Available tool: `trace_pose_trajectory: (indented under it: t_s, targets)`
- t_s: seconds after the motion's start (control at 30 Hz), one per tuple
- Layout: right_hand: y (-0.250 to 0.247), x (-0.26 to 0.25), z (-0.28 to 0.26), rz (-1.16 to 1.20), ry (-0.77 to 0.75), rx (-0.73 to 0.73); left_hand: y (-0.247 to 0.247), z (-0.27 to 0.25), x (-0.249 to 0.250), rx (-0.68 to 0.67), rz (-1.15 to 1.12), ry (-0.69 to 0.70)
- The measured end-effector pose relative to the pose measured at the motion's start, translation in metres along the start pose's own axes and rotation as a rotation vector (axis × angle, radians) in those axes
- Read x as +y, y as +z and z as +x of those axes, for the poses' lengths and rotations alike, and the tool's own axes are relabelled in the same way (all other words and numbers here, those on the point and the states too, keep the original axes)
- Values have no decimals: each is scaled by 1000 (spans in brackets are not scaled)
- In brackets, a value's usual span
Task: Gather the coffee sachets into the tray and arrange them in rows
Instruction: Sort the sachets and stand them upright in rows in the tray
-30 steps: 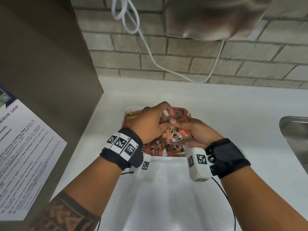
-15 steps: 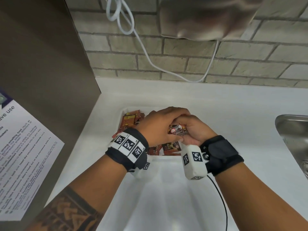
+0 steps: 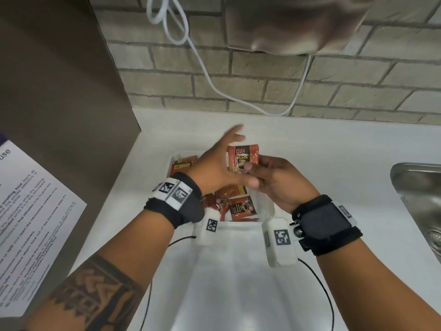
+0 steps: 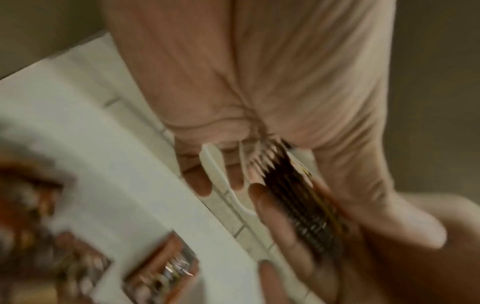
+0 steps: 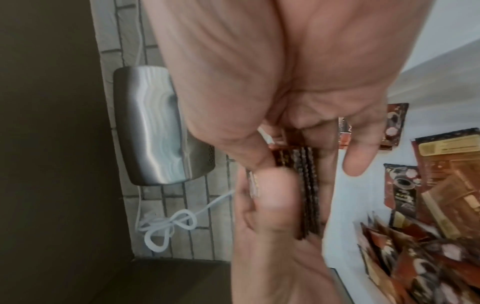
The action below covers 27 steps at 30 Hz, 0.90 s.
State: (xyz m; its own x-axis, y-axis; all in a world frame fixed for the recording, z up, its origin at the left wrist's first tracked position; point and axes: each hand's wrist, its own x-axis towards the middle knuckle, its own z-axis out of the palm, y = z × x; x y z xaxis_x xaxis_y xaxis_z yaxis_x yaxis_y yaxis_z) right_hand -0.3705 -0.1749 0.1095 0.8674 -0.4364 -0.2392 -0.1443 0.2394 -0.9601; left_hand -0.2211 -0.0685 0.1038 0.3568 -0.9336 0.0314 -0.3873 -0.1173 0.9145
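White worktop (image 3: pixel 310 149) under a brick wall carries the tray (image 3: pixel 268 211) of jumbled sachets (image 3: pixel 241 207). Her right hand (image 3: pixel 276 185) pinches a thin stack of sachets (image 3: pixel 243 158) above it; her left hand (image 3: pixel 214 168) is splayed, holding nothing. That stack looks slippery and could fan out or drop.

the sachet (image 3: pixel 243 158) held up at the frame's centre reads "d2x", "black" and "coffee". a sachet in the tray (image 3: pixel 240 208) below it also shows "d2x". the paper notice (image 3: pixel 31 211) at the left edge reads "use" and "five minutes"; the rest is too blurred.
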Motion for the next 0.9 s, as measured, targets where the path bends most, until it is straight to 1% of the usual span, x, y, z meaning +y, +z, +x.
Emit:
trace_pose_trajectory:
  t_s: [0.07, 0.1, 0.13, 0.17, 0.2, 0.23, 0.33, 0.4, 0.43, 0.5, 0.57, 0.6, 0.63, 0.7, 0.73, 0.8, 0.9]
  targets:
    - [3, -9, 1, -31, -30, -8, -1, 2, 4, 98, -435, -135]
    - [5, -13, 3, -35, -54, -9, -2, 4, 6, 99, -626, -201]
    - [7, -16, 4, -33, -86, -18, -2, 5, 7, 52, -758, -237]
    - [9, -19, 5, -26, -121, -30, -1, 6, 11, -19, -818, -230]
    - [10, -22, 6, -26, -151, -35, 0, 6, 17, -73, -813, -201]
    - [11, -24, 7, -28, -174, -35, 1, 8, 21, -94, -788, -168]
    - [9, -28, 9, -97, -224, -3, 1, 12, 31, -41, -735, -121]
    - [7, -32, 8, -257, -252, 48, 0, 13, 37, -15, -705, -116]
    - [5, -35, 8, -356, -246, 98, -1, 14, 38, -6, -698, -111]
    - [-4, -42, 7, -513, -227, 260, -6, 15, 35, 16, -689, -101]
    - [-13, -50, 6, -557, -320, 382, -10, 15, 33, 15, -620, -94]
    - [-16, -55, 5, -555, -368, 385, -10, 15, 32, 6, -573, -93]
    - [-16, -59, 5, -554, -385, 345, -9, 14, 30, -11, -534, -93]
    - [-14, -63, 9, -598, -347, 223, -5, 15, 25, -58, -482, -89]
    - [-15, -63, 12, -637, -328, 188, -2, 15, 23, -75, -466, -88]
    - [-18, -62, 18, -679, -321, 157, 1, 16, 20, -100, -464, -85]
    - [-24, -62, 21, -658, -313, 133, 0, 16, 15, -155, -475, -75]
